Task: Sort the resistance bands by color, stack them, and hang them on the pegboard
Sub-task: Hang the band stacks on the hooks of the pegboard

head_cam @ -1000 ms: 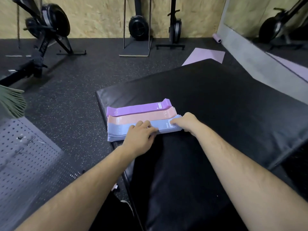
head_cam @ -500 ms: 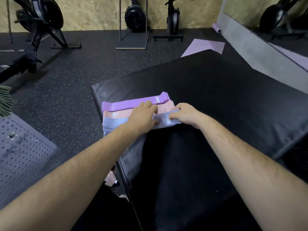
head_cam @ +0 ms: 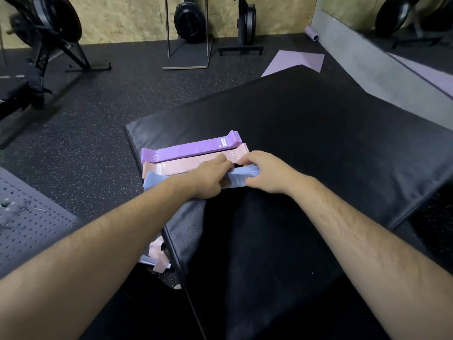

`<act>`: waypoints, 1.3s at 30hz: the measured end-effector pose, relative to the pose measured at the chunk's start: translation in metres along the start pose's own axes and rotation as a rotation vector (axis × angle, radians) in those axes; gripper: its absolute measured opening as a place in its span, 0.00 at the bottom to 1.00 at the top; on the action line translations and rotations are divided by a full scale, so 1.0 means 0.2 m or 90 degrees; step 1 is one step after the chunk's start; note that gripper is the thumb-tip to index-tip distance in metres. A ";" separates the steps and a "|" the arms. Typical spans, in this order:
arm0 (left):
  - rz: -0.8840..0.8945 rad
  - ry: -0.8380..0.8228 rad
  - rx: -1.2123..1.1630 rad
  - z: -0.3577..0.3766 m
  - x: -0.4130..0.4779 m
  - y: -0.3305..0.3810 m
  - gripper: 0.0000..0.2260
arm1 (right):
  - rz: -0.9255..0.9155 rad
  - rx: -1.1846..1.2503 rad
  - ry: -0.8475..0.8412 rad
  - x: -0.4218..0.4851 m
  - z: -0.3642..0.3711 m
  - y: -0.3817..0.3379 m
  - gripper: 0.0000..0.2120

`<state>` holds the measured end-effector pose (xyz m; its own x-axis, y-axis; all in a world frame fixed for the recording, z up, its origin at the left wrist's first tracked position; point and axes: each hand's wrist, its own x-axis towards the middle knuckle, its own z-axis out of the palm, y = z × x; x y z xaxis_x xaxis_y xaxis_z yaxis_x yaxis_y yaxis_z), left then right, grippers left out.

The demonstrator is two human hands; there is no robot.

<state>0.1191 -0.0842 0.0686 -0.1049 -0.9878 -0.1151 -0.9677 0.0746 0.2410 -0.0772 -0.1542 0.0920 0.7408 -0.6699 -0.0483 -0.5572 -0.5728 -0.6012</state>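
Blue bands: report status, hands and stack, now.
Left hand and right hand both gripping blue bands at their right end. Pink stack and purple stack flat on black mat. Pegboard left, nothing hung.

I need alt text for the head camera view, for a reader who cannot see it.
Both hands, left hand and right hand, grip a blue band stack on a black mat. Pink bands and purple bands lie beside it; a pegboard lies at left.
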 end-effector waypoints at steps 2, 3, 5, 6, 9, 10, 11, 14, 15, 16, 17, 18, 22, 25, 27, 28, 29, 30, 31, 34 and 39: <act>0.011 0.031 0.039 0.05 -0.03 0.03 0.16 | 0.010 -0.089 -0.020 -0.01 0.02 -0.02 0.25; 0.014 0.051 0.078 0.09 -0.04 0.04 0.17 | 0.023 -0.138 -0.030 -0.02 0.03 -0.05 0.25; 0.018 0.099 0.139 0.15 -0.07 0.07 0.20 | 0.030 -0.269 -0.041 -0.02 0.09 -0.11 0.22; 0.017 0.110 0.145 0.17 -0.08 0.08 0.19 | 0.023 -0.344 -0.039 -0.01 0.13 -0.14 0.21; 0.012 0.146 0.118 0.17 -0.10 0.09 0.20 | 0.020 -0.479 0.001 0.04 0.21 -0.19 0.21; 0.015 0.150 0.109 0.17 -0.11 0.09 0.20 | 0.020 -0.493 0.013 0.05 0.22 -0.20 0.18; 0.023 0.155 0.097 0.17 -0.12 0.08 0.19 | 0.021 -0.498 0.016 0.06 0.21 -0.20 0.16; 0.007 0.172 0.065 0.14 -0.14 0.05 0.15 | 0.012 -0.493 0.005 0.06 0.18 -0.21 0.14; -0.026 0.153 0.063 0.12 -0.15 0.04 0.18 | 0.006 -0.488 0.000 0.05 0.17 -0.21 0.14; -0.060 0.129 0.071 0.09 -0.15 0.02 0.21 | -0.002 -0.483 0.000 0.03 0.16 -0.21 0.14; -0.082 0.105 0.089 0.05 -0.16 0.01 0.23 | -0.011 -0.477 0.004 0.01 0.16 -0.22 0.15; -0.092 0.085 0.109 0.02 -0.18 0.00 0.23 | -0.019 -0.471 0.009 0.00 0.15 -0.24 0.15; -0.097 0.062 0.033 -0.05 -0.24 -0.05 0.19 | -0.047 -0.447 0.047 -0.06 0.11 -0.33 0.19; -0.118 0.107 -0.098 -0.11 -0.30 -0.07 0.18 | -0.048 -0.438 0.066 -0.11 0.07 -0.41 0.21; -0.116 0.119 -0.128 -0.14 -0.35 -0.07 0.12 | -0.043 -0.450 0.069 -0.14 0.04 -0.48 0.22; -0.116 0.117 -0.133 -0.15 -0.38 -0.07 0.06 | -0.041 -0.450 0.070 -0.15 0.01 -0.52 0.22; -0.135 0.109 -0.145 -0.16 -0.41 -0.06 0.05 | -0.043 -0.444 0.072 -0.17 -0.01 -0.56 0.23; -0.152 0.111 -0.178 -0.17 -0.45 -0.05 0.07 | -0.046 -0.438 0.076 -0.18 -0.03 -0.60 0.24; -0.174 0.125 -0.219 -0.18 -0.50 -0.03 0.08 | -0.053 -0.435 0.081 -0.20 -0.05 -0.64 0.24; -0.211 0.192 -0.328 -0.22 -0.61 -0.04 0.08 | -0.102 -0.422 0.101 -0.22 -0.09 -0.76 0.24; -0.222 0.240 -0.504 -0.33 -0.84 -0.05 0.20 | -0.205 -0.412 0.131 -0.18 -0.13 -0.93 0.21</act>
<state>0.1622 0.0728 0.1495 0.3762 -0.9264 -0.0188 -0.4784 -0.2116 0.8523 -0.0095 -0.0359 0.2258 0.8544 -0.4614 0.2391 -0.4817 -0.8758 0.0314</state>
